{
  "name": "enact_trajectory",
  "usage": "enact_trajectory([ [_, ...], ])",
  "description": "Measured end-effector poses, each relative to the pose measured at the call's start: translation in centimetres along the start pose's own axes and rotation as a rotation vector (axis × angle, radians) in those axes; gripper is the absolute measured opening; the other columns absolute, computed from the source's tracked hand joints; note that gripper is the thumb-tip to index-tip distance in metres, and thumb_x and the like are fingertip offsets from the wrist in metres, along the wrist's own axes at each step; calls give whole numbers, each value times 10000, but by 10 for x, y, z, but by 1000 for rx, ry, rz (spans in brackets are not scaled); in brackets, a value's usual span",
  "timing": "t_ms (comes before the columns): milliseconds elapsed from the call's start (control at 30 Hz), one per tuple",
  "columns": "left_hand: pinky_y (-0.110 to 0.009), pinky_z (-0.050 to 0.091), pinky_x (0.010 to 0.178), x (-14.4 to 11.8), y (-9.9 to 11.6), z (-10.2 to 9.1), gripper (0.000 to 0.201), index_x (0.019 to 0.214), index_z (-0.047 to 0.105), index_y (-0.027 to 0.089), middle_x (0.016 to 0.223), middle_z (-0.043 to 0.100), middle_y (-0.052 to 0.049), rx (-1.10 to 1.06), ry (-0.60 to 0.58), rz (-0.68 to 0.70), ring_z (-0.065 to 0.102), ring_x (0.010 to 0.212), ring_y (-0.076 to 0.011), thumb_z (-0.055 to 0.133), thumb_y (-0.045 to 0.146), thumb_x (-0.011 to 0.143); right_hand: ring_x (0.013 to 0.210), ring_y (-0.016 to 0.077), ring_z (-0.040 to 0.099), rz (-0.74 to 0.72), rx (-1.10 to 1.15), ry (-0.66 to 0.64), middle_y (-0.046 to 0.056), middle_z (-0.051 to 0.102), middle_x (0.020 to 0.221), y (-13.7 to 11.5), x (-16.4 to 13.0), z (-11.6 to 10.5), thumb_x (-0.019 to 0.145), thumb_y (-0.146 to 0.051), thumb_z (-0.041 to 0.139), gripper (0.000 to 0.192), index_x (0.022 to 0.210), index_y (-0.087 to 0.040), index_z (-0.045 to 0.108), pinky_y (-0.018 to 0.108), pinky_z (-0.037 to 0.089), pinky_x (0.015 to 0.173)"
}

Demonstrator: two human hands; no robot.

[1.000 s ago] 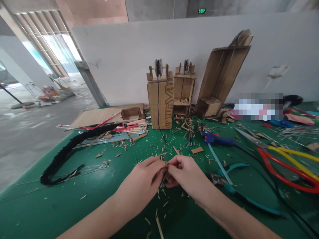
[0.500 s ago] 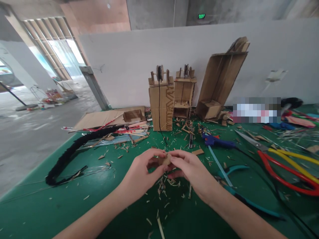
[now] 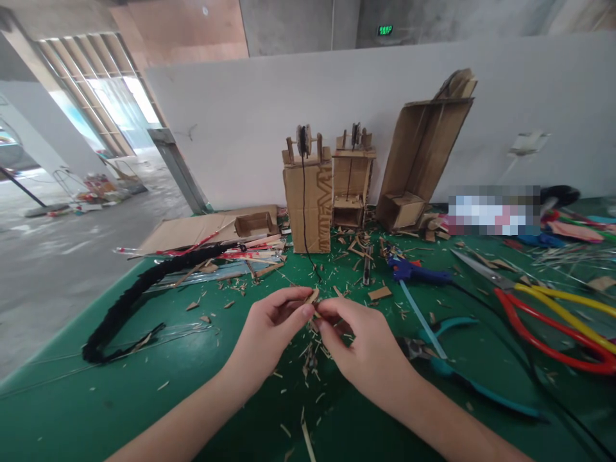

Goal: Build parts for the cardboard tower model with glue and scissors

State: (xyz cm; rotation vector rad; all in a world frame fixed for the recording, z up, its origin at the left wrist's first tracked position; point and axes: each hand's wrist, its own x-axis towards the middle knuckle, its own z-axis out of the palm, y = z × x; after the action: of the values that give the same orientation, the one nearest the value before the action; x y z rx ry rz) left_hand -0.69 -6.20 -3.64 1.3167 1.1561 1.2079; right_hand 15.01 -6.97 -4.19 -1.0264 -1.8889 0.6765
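Hands meet above the middle of the green tabletop (image 3: 96,398), both bare and raised just off the surface. The left hand (image 3: 272,327) pinches a small flat cardboard piece (image 3: 312,296) between thumb and forefinger, its pale tip sticking up just past the fingertips. The right hand (image 3: 359,340) comes in from the other side with fingers curled and its thumb and forefinger closed against the same piece, so the two hands touch around it. Below them lies a scatter of thin cardboard slivers and splinters (image 3: 312,366). Just right of the right hand lie teal-handled pliers (image 3: 447,366), and farther right a large pair of scissors with red and yellow handles (image 3: 553,314). A blue glue gun (image 3: 418,273) rests beyond the hands, with a pale glue stick (image 3: 418,311) slanting toward the pliers. At the back of the tabletop stand two small cardboard towers with spools on top, the left tower (image 3: 308,199) trailing a black cord down its front, the right tower (image 3: 350,186) close beside it, and a taller open cardboard box (image 3: 423,154) leans against the white wall. On the left side a long black fuzzy strip (image 3: 135,295) curves across the tabletop near a bundle of sticks and clear rods (image 3: 231,256).
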Motion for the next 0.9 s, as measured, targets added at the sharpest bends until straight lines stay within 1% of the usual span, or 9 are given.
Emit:
enact_trajectory([
  [100,-256,518,808,0,-1,-1,200,927,703,208,989,722,-43,-13,-27,-2,656,906,-170,689,282,742,618,107,568,-54,-38,37,3,618,733,-1,-2,0,852,-143,488,122,833,-181,602,226,452,565],
  [200,-263,505,836,1,-2,-2,210,954,707,217,1025,716,-48,-12,-57,-14,645,942,-177,673,299,764,624,102,568,-72,-32,67,4,620,742,-2,-3,-1,849,-136,491,118,843,-178,601,215,447,572],
  [400,-273,477,875,0,-6,-3,214,978,700,229,1037,703,-47,-22,-109,-14,622,979,-182,643,333,800,596,96,542,-60,-38,48,-9,586,704,-5,-5,0,856,-142,484,115,807,-183,580,208,430,556],
  [533,-311,467,894,1,-7,-4,224,969,691,214,1019,688,-57,-96,-139,-39,615,977,-196,644,352,799,604,100,541,-63,-69,50,-4,586,702,-3,-4,-1,851,-141,479,118,802,-177,580,215,432,568],
  [567,-321,466,897,1,-6,-5,230,971,685,211,1019,684,-59,-130,-128,-47,615,977,-199,635,362,806,605,101,541,-63,-80,61,-2,588,700,-3,-4,-2,847,-140,481,117,801,-176,583,217,431,568],
  [633,-328,475,875,4,-3,-9,225,968,671,212,1016,674,-52,-200,-64,-48,624,955,-196,613,373,822,598,100,542,-60,-96,85,-3,595,691,-1,-3,-5,840,-142,488,114,799,-176,589,216,427,557],
  [767,-259,495,704,10,3,-18,142,834,644,205,863,648,3,-299,109,-28,630,771,-136,651,341,793,610,104,562,-43,-107,113,3,626,706,1,-1,-11,865,-182,481,130,840,-182,609,217,430,548],
  [833,-232,480,649,12,5,-21,132,772,629,195,788,634,20,-336,121,-32,611,702,-112,668,321,779,610,112,566,-26,-122,116,14,640,721,3,1,-14,884,-215,465,159,866,-183,620,230,429,537],
  [900,-222,473,643,12,6,-21,131,741,624,188,748,636,22,-348,98,-29,603,682,-104,668,305,781,586,120,560,13,-145,105,22,649,720,5,4,-16,897,-238,444,193,888,-183,629,247,415,510],
])
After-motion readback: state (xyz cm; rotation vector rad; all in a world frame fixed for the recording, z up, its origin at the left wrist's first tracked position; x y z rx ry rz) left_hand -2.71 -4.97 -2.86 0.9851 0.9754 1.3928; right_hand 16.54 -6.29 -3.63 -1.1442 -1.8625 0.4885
